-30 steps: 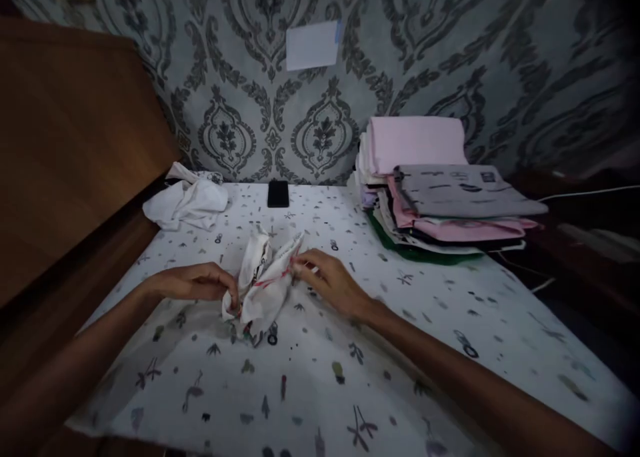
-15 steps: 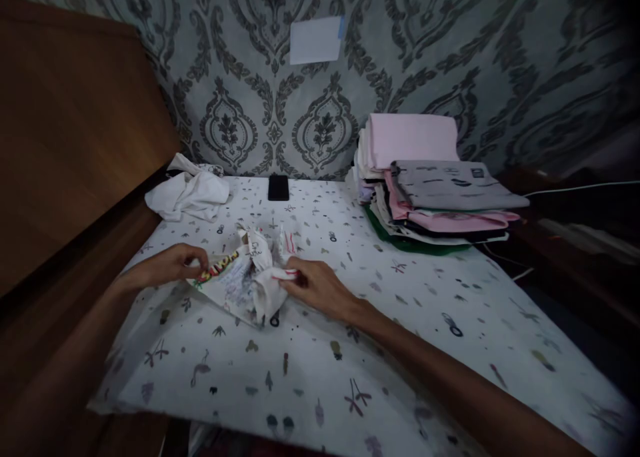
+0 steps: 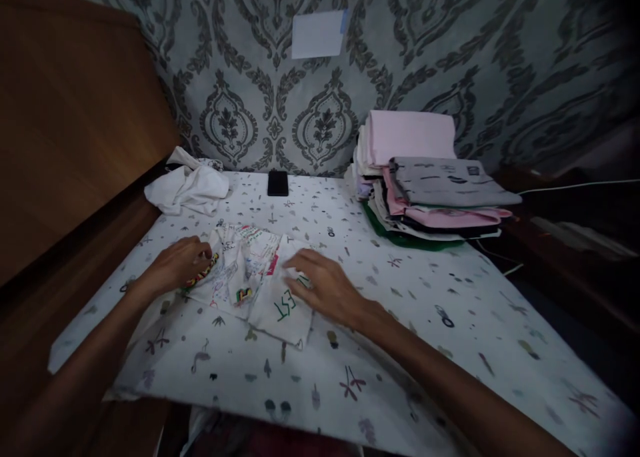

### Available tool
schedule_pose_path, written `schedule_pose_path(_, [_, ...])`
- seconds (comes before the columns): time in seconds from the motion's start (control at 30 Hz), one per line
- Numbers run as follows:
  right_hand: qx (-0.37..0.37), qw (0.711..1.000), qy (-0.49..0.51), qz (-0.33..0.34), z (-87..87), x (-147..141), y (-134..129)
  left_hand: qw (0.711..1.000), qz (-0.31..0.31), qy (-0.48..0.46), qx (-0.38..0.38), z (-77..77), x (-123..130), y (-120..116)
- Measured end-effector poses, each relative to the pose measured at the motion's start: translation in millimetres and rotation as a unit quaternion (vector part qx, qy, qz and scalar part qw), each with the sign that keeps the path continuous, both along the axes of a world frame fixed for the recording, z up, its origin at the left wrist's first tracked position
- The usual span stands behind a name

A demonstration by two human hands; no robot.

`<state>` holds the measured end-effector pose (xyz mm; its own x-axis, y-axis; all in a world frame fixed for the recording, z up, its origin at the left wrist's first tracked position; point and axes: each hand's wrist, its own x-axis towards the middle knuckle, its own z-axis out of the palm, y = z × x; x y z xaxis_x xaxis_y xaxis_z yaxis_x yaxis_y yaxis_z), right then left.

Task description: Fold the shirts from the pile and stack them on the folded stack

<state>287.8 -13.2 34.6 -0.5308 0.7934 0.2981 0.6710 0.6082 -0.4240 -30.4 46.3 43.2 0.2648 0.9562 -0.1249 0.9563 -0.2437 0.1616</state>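
Observation:
A white cloth point(image 3: 277, 307) with coloured lettering and scribbled writing lies partly spread before me, with creases and a raised fold near its middle. Green letters show on its right part, a red patch close to them. At the cloth's left edge, my left hand point(image 3: 183, 263) has its fingers curled over a strip of bright yellow and red lettering; the fingertips are partly hidden. My right hand point(image 3: 323, 283) hovers at or just over the right part, fingers apart and slightly blurred. Whether it touches the cloth I cannot tell.
A black phone-like object point(image 3: 278, 183) lies near the wall. Crumpled white cloth point(image 3: 190, 189) sits at the back left beside a wooden panel point(image 3: 75, 130). Folded fabrics point(image 3: 413, 139) are stacked at the back right. The patterned tablecloth point(image 3: 400, 323) ends at a front edge.
The bunched cloth has been opened out flatter, its right part now laid towards me with green letters showing. My right hand has let go of its edge and its fingers have spread.

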Motion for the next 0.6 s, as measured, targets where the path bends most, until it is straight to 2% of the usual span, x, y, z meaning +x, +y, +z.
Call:
schedule_pose_path(0.13, [-0.066,0.986,-0.126,0.085,2.7,-68.9,10.7,0.998,0.025,-0.03,-0.039,-7.0,2.7,-6.1])
schedule_pose_path(0.23, [-0.077,0.979,-0.176,0.064,-5.8,-98.2,16.5,0.997,0.03,-0.069,-0.032,-13.8,-4.2,-12.5])
schedule_pose_path(0.3, [-0.08,0.985,-0.155,0.016,-13.0,-101.8,24.5,0.995,0.013,-0.094,-0.041,-17.7,-8.0,-16.2])
schedule_pose_path(0.4, [-0.09,0.994,-0.008,-0.065,-16.5,-84.2,43.2,0.991,-0.018,-0.127,-0.038,-21.7,-12.8,-16.8])
schedule_pose_path(0.47, [-0.094,0.979,0.148,-0.107,-8.5,-58.3,56.5,0.985,-0.021,-0.17,-0.035,-19.0,-17.9,-13.2])
schedule_pose_path(0.53, [-0.087,0.935,0.313,-0.14,10.0,-23.1,65.9,0.972,-0.01,-0.236,-0.007,-7.2,-26.0,-8.6])
schedule_pose_path(0.6, [-0.053,0.881,0.438,-0.171,37.2,16.7,67.2,0.952,0.012,-0.301,0.054,15.1,-36.1,-6.0])
